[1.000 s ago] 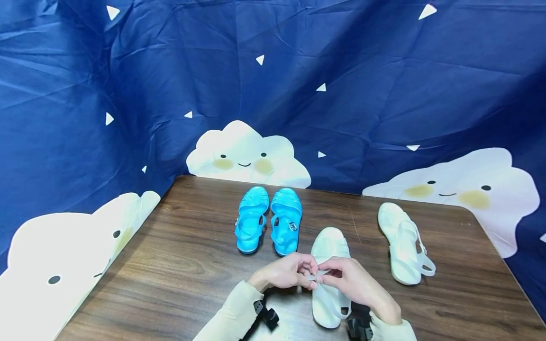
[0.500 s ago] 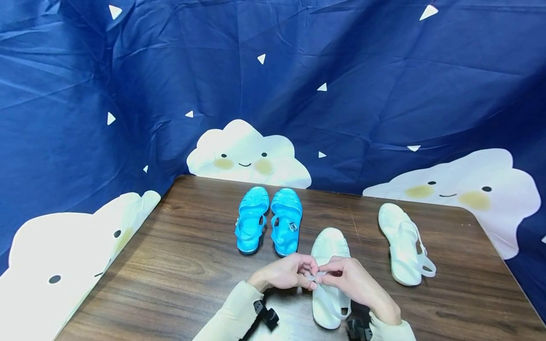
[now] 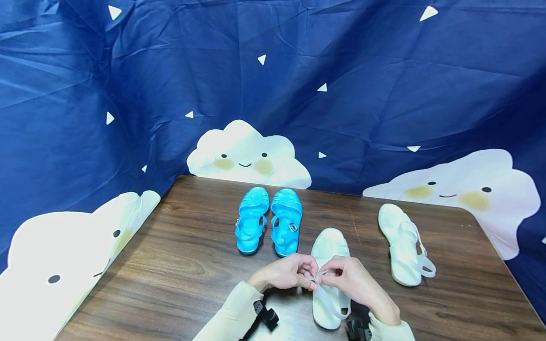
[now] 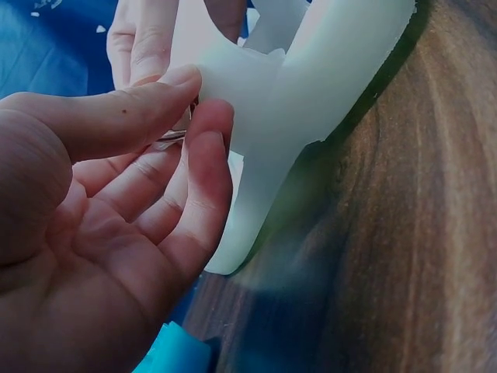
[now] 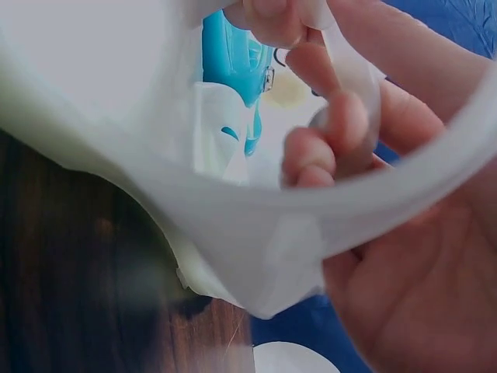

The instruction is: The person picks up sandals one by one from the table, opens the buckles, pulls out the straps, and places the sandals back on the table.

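A white jelly sandal (image 3: 330, 244) lies on the table in front of the person, toe pointing away. Over its left side the left hand (image 3: 287, 272) pinches the small metal buckle (image 4: 172, 137) between thumb and fingers; the fingertips hide most of it. The right hand (image 3: 347, 279) meets it from the other side and pinches the sandal's thin strap (image 5: 357, 74), which bows up between its fingers in the right wrist view. Whether the strap runs through the buckle is hidden. The sandal's heel strap (image 5: 272, 217) crosses close to the right wrist camera.
A pair of blue jelly sandals (image 3: 250, 222) stands side by side behind the left hand. To the right lies another white sandal (image 3: 405, 251), its strap looped outward. The brown wooden table (image 3: 183, 246) ends at a blue curtain (image 3: 273, 85) with clouds.
Both hands hold their places over the sandal. Near the right fingertips the strap bows up slightly more than before. The other sandals have not moved.
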A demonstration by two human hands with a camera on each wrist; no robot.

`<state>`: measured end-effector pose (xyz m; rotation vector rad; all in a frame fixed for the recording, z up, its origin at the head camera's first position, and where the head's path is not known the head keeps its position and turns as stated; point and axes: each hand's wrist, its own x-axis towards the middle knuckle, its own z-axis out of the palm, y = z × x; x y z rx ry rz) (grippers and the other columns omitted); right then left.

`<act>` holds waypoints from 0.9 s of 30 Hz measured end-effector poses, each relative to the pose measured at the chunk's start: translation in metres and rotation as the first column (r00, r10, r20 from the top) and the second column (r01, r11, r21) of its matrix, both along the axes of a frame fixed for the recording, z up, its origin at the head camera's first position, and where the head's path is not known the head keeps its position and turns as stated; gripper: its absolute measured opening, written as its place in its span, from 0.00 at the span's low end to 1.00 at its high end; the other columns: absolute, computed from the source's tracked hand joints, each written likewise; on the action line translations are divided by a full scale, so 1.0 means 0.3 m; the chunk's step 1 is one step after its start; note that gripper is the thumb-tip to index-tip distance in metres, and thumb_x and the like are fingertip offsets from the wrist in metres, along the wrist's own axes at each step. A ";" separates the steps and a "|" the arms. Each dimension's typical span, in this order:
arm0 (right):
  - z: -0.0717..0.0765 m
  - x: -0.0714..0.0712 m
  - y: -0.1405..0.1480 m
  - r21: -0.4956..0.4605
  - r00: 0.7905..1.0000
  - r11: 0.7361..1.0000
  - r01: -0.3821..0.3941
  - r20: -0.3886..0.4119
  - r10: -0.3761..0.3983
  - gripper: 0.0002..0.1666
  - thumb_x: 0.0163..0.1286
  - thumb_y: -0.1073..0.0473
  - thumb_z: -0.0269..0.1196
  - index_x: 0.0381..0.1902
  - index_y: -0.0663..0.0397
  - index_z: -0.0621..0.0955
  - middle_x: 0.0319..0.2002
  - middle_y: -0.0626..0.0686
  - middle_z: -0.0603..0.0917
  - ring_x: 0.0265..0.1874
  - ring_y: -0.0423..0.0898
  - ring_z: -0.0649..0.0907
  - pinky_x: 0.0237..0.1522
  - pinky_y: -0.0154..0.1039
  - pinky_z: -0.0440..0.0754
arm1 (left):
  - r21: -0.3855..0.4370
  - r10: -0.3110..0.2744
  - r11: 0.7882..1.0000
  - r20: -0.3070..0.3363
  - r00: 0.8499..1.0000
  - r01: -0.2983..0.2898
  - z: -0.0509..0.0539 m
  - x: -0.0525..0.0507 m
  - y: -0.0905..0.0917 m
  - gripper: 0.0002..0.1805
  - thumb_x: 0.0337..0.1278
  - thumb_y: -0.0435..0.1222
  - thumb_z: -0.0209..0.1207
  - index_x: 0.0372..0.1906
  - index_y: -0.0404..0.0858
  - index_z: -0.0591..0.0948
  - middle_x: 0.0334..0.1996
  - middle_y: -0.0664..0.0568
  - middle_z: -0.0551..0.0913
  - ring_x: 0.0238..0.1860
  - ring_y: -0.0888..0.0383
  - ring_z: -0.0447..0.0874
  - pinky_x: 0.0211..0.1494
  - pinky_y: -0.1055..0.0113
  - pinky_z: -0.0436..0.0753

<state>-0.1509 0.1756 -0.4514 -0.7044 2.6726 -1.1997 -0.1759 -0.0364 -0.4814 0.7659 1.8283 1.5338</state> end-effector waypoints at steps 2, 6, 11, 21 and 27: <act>0.001 0.001 -0.001 0.003 1.000 1.000 0.005 -0.012 -0.005 0.05 0.58 0.50 0.70 0.26 0.41 0.85 0.21 0.38 0.73 0.21 0.30 0.69 0.24 0.28 0.70 | 0.001 -0.003 1.000 -0.005 1.000 0.003 -0.001 0.000 0.000 0.08 0.55 0.23 0.62 0.36 0.30 0.74 0.26 0.56 0.80 0.25 0.58 0.76 0.26 0.77 0.71; 0.002 0.001 0.001 -0.002 1.000 1.000 0.004 -0.018 -0.004 0.06 0.58 0.51 0.71 0.25 0.42 0.85 0.21 0.38 0.73 0.21 0.30 0.69 0.24 0.28 0.70 | 0.004 -0.004 1.000 -0.007 1.000 0.004 -0.002 0.000 -0.001 0.08 0.55 0.23 0.62 0.36 0.30 0.74 0.26 0.55 0.80 0.25 0.57 0.75 0.26 0.77 0.71; 0.002 0.000 0.005 0.007 1.000 1.000 -0.005 0.006 0.005 0.06 0.59 0.49 0.70 0.27 0.42 0.85 0.23 0.39 0.74 0.22 0.30 0.70 0.25 0.29 0.72 | 0.006 -0.002 1.000 -0.004 1.000 0.002 0.000 0.001 -0.001 0.08 0.55 0.24 0.62 0.36 0.30 0.74 0.26 0.55 0.81 0.25 0.57 0.76 0.27 0.77 0.71; 0.013 -0.001 0.007 0.052 1.000 0.999 0.004 0.014 -0.005 0.07 0.61 0.47 0.68 0.29 0.41 0.85 0.23 0.40 0.74 0.22 0.31 0.70 0.25 0.29 0.70 | 0.000 0.015 1.000 0.023 1.000 -0.015 -0.002 0.000 -0.004 0.07 0.57 0.27 0.62 0.38 0.32 0.75 0.26 0.55 0.81 0.28 0.57 0.78 0.31 0.75 0.75; 0.012 -0.001 0.004 0.056 0.999 0.998 0.020 0.029 -0.022 0.08 0.61 0.47 0.68 0.27 0.41 0.84 0.21 0.40 0.72 0.20 0.32 0.69 0.23 0.29 0.69 | 0.001 0.013 1.000 0.012 1.000 -0.013 0.001 -0.002 -0.004 0.07 0.57 0.27 0.62 0.38 0.32 0.75 0.26 0.55 0.81 0.28 0.53 0.79 0.32 0.75 0.76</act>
